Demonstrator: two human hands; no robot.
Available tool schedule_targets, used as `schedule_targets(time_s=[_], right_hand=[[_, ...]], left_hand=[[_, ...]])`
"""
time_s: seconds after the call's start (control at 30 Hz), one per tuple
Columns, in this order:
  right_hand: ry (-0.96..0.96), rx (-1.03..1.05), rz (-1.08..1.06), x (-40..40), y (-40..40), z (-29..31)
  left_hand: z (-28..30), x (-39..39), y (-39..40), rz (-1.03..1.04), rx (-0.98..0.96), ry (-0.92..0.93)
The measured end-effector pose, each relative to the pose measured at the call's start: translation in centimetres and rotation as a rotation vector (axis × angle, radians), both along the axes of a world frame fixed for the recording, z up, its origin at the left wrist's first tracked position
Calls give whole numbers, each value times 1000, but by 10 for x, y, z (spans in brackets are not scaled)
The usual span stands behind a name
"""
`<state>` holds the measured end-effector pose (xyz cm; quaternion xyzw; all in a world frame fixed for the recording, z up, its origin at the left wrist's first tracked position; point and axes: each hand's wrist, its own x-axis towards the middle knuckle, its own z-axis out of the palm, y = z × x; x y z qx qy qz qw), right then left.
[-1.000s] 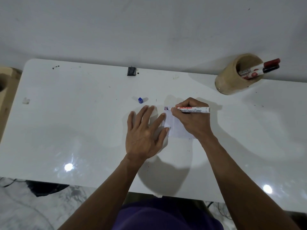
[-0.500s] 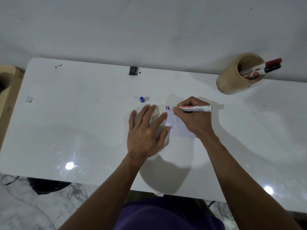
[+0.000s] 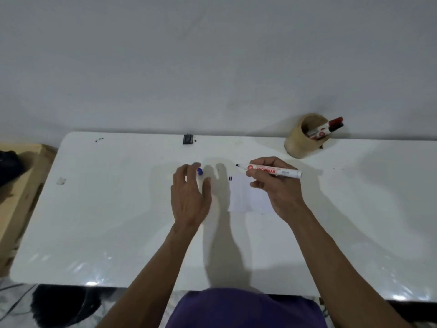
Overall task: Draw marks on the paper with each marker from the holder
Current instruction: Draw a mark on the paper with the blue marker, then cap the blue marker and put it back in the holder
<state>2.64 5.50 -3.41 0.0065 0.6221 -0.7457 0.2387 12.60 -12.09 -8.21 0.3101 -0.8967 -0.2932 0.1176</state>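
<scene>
Nearest the camera, a purple-clad lap sits at the glossy white bench, both bare forearms reaching out over it. The left hand hovers over the bench with its fingers loosely spread, its grip released and holding nothing; its fingertips are just beside a small blue marker cap lying at the hand's 12 o'clock. At the left hand's 3 o'clock lies the small white sheet of paper, flat on the bench, with short dark and red strokes in its far left corner. The right hand is over the paper's right side, its grip clenched around a white uncapped marker with red lettering; the marker lies nearly level, its dark tip pointing to 9 o'clock, clear of the paper. Farther off, at the right hand's 1 o'clock, a round tan wooden holder stands near the bench's far edge with a red-capped marker and a black-capped marker leaning out of it. A small black object sits at the far edge by the grey wall.
</scene>
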Motion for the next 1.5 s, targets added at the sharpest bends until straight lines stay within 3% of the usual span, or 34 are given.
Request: schedule_targets(time_s=[0.13,0.5,0.57,0.73,0.87,1.07,1.5], right_hand=[[-40,20,-59,12,2,3],[-37,40,-159,39,6,16],[-19,38,-157,46,1,22],[107,87,-151,69,-16,44],[176,107,-170,93,-23,54],[192,166,-164,128,-29,50],[185,229,-142,153,-24,53]], left_hand=[[11,-23,-21,-57,41,-188],[8,-13,-38,-62,13,-363],[16,-2,-36,-32,130,-284],[56,33,-16,10,712,93],[69,62,-6,3,895,202],[74,98,0,5,977,236],[83,108,1,-181,884,185]])
